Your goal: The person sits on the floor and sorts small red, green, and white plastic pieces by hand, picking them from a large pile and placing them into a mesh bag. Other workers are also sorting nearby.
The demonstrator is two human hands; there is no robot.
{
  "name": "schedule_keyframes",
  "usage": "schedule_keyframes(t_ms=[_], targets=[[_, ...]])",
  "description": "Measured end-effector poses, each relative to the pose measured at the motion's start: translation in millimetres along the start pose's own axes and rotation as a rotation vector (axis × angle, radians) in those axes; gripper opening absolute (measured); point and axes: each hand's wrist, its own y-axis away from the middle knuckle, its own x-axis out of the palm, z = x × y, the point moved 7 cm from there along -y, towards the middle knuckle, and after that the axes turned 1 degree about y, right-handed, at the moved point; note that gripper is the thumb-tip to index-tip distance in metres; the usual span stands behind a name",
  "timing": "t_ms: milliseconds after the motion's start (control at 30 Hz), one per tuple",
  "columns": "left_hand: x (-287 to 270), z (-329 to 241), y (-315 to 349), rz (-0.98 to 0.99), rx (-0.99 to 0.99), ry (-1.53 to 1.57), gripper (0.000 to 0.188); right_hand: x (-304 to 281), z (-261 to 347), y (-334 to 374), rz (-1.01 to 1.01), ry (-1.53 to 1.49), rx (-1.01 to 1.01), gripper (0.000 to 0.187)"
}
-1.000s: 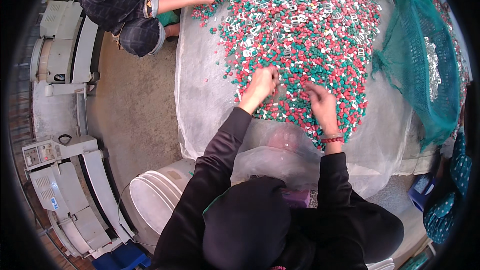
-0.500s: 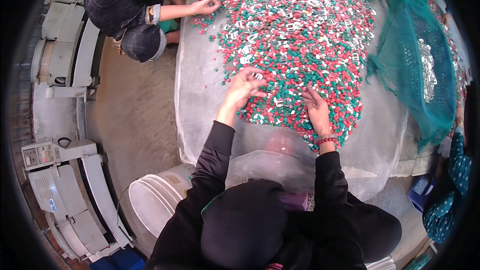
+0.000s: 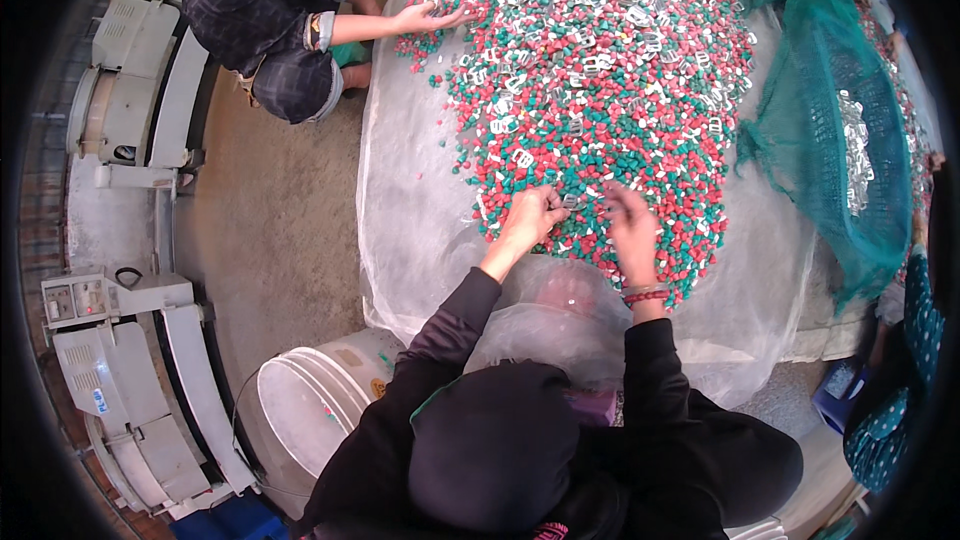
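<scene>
A wide heap of small red, green and white pebble-like pieces (image 3: 660, 155) lies before me, with flat silver slotted buckles mixed into it. At the heap's near edge, my left hand (image 3: 532, 218) is closed, its thumb and fingers pinching the end of a silver buckle (image 3: 571, 203). Just to the right, my right hand (image 3: 632, 230), with a red bead bracelet at the wrist, hovers low over the pieces. Its fingers are stretched forward and somewhat blurred, with nothing visible in them. Another silver buckle (image 3: 523, 158) rests on the heap beyond my left hand.
Translucent sheeting (image 3: 405, 200) spreads under the heap. A co-worker's hand (image 3: 430, 18) reaches in at the far left. On the right stands a teal basket (image 3: 815, 130) with netting, holding silver buckles (image 3: 855, 150). White buckets (image 3: 310, 400) and grey machines (image 3: 120, 370) are at the left.
My left hand has come nearer and to the right, from spread fingers to a pinch on a buckle. My right hand has shifted slightly. The co-worker's near hand has moved right and opened.
</scene>
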Motion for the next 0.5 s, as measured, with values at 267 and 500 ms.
schedule_keyframes(t_ms=[267, 500], targets=[[-7, -33, 24, 0.234, -0.242, 0.769, 0.02, 26, 15, 14, 0.132, -0.146, 0.173, 0.027], [1, -38, 20, 0.016, -0.215, 0.755, 0.019, 38, 22, 12, 0.158, -0.535, 0.242, 0.037]])
